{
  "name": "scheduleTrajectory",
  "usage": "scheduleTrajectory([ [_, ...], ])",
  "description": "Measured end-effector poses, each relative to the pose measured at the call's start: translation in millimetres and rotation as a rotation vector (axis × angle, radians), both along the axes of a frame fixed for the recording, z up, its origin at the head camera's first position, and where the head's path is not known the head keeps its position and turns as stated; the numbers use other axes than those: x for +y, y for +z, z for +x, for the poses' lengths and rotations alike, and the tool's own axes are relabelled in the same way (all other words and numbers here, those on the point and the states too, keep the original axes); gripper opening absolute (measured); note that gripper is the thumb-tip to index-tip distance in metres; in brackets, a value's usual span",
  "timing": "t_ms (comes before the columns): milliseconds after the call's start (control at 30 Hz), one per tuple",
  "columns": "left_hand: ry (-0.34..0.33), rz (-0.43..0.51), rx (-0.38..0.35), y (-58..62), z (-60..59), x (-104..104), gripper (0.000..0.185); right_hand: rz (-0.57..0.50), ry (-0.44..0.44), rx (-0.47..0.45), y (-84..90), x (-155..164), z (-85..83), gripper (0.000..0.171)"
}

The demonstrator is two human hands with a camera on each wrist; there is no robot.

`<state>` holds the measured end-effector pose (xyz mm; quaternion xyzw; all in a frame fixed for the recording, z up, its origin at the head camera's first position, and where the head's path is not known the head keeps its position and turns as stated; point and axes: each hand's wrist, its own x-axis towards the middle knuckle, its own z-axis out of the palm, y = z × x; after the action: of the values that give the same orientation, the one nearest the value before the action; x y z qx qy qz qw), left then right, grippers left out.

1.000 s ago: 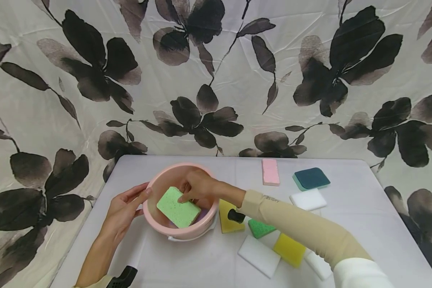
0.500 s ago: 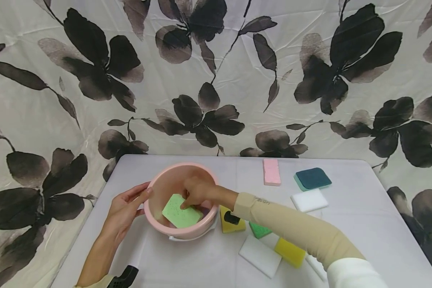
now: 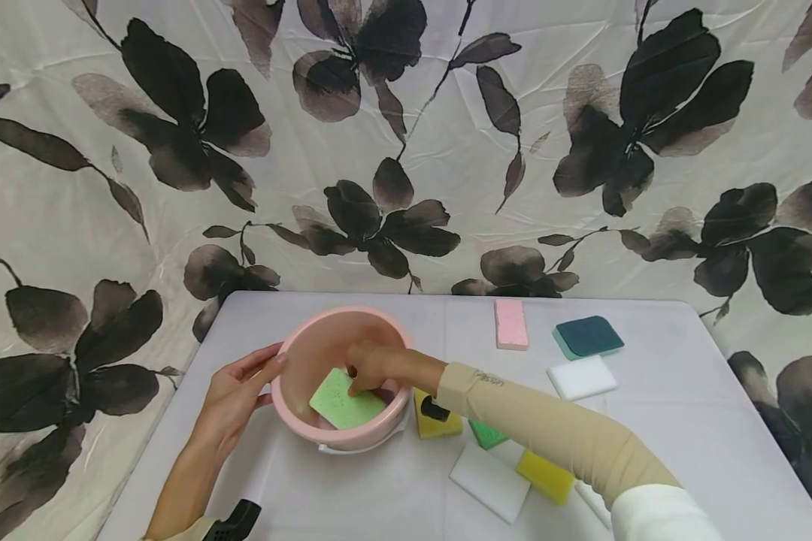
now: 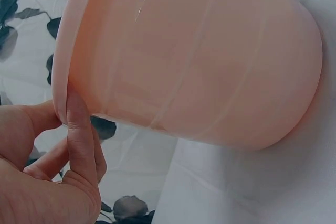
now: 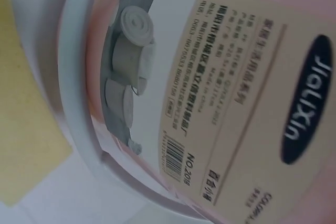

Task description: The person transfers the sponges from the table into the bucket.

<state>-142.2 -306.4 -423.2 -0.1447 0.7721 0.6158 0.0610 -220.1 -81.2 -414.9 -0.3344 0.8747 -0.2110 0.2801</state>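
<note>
A pink bucket (image 3: 295,349) stands on the table's left half. A light green sponge (image 3: 338,403) lies tilted inside it. My right hand (image 3: 359,384) reaches into the bucket, its fingertips curled on the sponge's upper corner. My left hand (image 3: 271,367) rests against the bucket's left side, fingers fairly straight and thumb on the rim. The left wrist view shows that thumb (image 4: 76,129) lying along the rim of the bucket (image 4: 199,61). In the right wrist view the bucket's label (image 5: 226,93) and white handle (image 5: 79,129) fill the frame; the right hand itself is out of sight there.
Loose sponges lie right of the bucket: a yellow one (image 3: 440,422) beside it, a small green one (image 3: 483,434), a white one (image 3: 489,481), another yellow one (image 3: 543,476). Farther back are a pink sponge (image 3: 510,324), a dark teal one (image 3: 587,336) and a white one (image 3: 580,377). A flowered cloth hangs behind.
My right hand has lowered the green sponge from above the rim down into the bucket. The left hand has stayed on the bucket's side.
</note>
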Motion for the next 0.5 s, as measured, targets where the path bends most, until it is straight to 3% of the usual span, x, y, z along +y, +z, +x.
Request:
scheduleTrajectory([
  [233,0.005,-0.006,-0.004,0.7,0.2,0.6,0.067,-0.019,0.080,-0.023,5.4,6.9,-2.5,0.033],
  [500,0.010,0.008,-0.006,2.4,1.0,1.6,0.068,-0.166,0.115,0.006,15.9,14.9,-2.5,0.020],
])
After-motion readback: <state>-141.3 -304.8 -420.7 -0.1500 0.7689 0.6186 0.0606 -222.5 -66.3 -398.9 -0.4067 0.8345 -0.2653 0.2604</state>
